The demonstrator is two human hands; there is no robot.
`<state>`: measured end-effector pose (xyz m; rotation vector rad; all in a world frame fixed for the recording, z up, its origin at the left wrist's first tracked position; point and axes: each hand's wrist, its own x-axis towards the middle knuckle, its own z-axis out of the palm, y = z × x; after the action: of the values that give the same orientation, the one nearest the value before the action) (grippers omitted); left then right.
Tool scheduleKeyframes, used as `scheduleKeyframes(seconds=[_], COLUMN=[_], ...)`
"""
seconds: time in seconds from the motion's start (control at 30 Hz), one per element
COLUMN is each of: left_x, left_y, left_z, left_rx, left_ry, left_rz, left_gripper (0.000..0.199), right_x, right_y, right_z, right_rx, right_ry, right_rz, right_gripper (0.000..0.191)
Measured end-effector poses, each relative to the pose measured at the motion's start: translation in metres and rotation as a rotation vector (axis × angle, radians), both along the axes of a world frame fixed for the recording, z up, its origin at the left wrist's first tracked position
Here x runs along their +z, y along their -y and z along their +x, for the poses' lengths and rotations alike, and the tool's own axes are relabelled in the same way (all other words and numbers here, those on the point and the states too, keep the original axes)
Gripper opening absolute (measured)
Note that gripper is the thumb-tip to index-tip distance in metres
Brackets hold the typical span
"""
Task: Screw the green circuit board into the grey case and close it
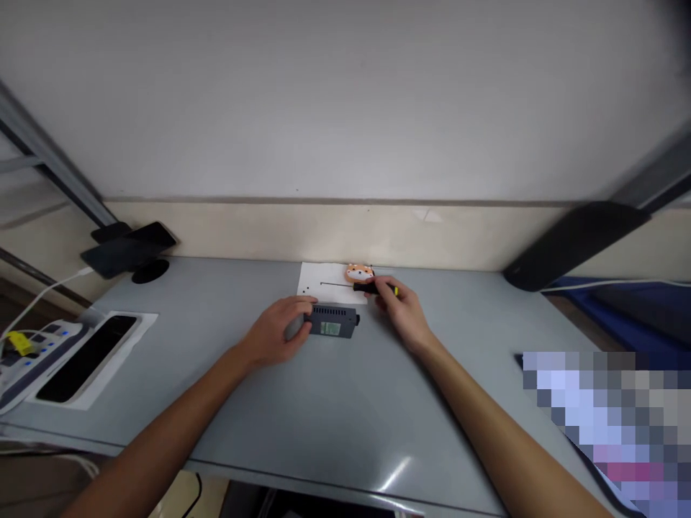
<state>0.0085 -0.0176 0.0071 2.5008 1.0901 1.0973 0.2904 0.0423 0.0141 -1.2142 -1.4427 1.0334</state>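
Observation:
My left hand (281,329) grips the left end of a dark grey vented box (335,321), which has a pale green label and a small black knob at its right end. In my right hand (399,309) is a screwdriver (372,288) with a black and yellow handle, its thin shaft pointing left over a white sheet of paper (324,273). At the shaft's tip is a tiny dark piece, perhaps a screw. Several small dark bits (306,289) lie on the paper's left side. An orange and white animal-face item (359,273) sits just behind the screwdriver handle.
On the left are a tablet-like device on a stand (132,250), a phone (89,358) on white paper and a power strip (37,360) with cables. A dark cylinder (577,244) leans at the back right; a blurred-out item (610,424) covers the right front. The wall bounds the grey table (335,417).

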Motion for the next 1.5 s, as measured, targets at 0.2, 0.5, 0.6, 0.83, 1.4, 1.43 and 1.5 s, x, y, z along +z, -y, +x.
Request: scheduleKeyframes(seconds=[0.2,0.5,0.6,0.83,1.4,1.43,1.5], left_x=[-0.004,0.017,0.008,0.002,0.001,0.001,0.0], left_y=[0.008,0.002,0.008,0.008,0.005,0.006,0.006], left_z=[0.005,0.057,0.063,0.064,0.064,0.064,0.064], left_rx=[0.055,0.182,0.191,0.19,0.188,0.188,0.185], left_ry=[0.119,-0.065,-0.074,0.004,0.061,0.053,0.024], left_rz=[-0.043,0.32,0.355,0.265,0.282,0.284,0.291], left_gripper=[0.027,0.02,0.024,0.018,0.016,0.018,0.021], right_x=[0.012,0.02,0.017,0.014,0.009,0.009,0.009], right_y=[-0.002,-0.004,-0.005,-0.005,-0.007,-0.007,-0.007], right_z=[0.02,0.036,0.037,0.034,0.033,0.033,0.033], right_rx=[-0.049,-0.071,-0.05,-0.049,-0.062,-0.06,-0.058], right_ry=[-0.405,-0.475,-0.445,-0.423,-0.456,-0.452,-0.444], right_rz=[-0.044,-0.033,-0.028,-0.046,-0.083,-0.082,-0.076], right_gripper=[0.033,0.027,0.027,0.025,0.025,0.024,0.024])
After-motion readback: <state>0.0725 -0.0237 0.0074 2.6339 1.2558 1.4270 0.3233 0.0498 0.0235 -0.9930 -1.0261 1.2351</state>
